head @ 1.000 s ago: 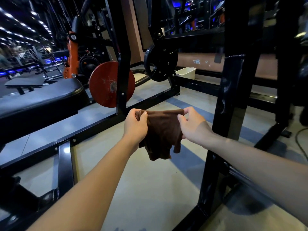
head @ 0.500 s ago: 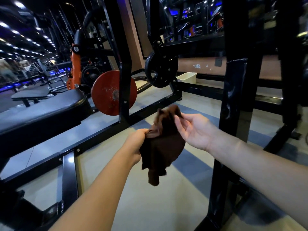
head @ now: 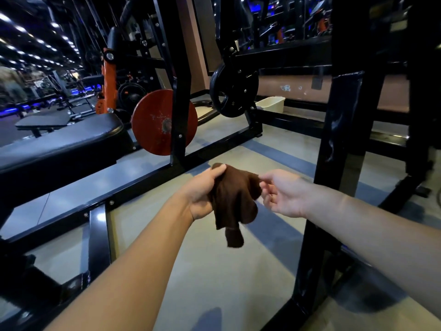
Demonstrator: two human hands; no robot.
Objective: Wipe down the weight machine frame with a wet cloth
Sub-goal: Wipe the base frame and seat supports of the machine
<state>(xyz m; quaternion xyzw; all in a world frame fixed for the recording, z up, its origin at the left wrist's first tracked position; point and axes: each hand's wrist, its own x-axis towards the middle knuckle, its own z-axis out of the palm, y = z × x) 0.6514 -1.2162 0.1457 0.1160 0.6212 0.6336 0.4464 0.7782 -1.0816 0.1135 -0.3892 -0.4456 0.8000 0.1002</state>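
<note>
A person's two hands hold one brown cloth (head: 235,199) in mid-air above the gym floor (head: 205,271), between the black uprights of a weight machine frame (head: 343,130). The left hand (head: 202,189) grips the bunched top of the cloth, thumb over its upper edge; the right hand (head: 281,192) pinches a corner at the cloth's right side with thumb and forefinger, other fingers loosely curled. The cloth hangs lengthwise downward, its narrow tail pointing at the floor. Two weight plates hang beyond: one red (head: 155,121), one black (head: 233,91).
</note>
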